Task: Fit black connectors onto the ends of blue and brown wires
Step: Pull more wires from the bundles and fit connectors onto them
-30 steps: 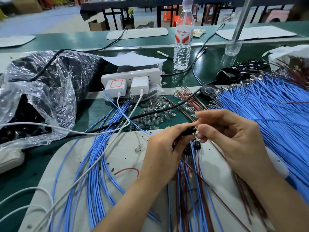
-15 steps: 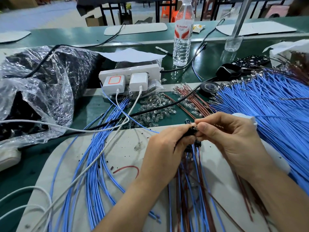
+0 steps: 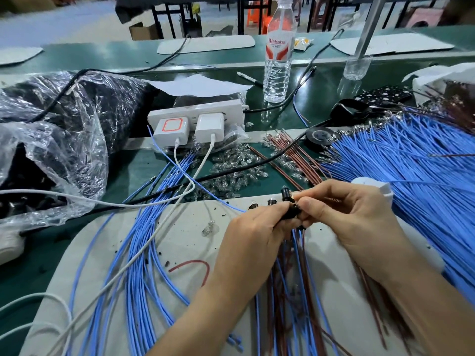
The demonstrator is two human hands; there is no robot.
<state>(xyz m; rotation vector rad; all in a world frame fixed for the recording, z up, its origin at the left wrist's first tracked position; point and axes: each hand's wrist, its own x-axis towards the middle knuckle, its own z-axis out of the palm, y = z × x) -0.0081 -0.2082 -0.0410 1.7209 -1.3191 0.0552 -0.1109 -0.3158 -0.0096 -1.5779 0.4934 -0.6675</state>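
Note:
My left hand and my right hand meet over the white mat, both pinching a small black connector. Blue and brown wires hang down from it toward me. More black connectors show just above my fingertips. A big fan of blue wires lies at the right. Loose brown wires lie behind my hands. Another bundle of blue wires runs down the left of the mat.
A heap of small clear bulbs sits behind the mat. A white power strip with chargers and cables stands further back, a water bottle behind it. A crumpled plastic bag fills the left. A black tape roll lies at mid right.
Both hands stayed together on the connector, with the fingers shifting slightly. The view tilted a little, so the hands sit slightly higher against the mat.

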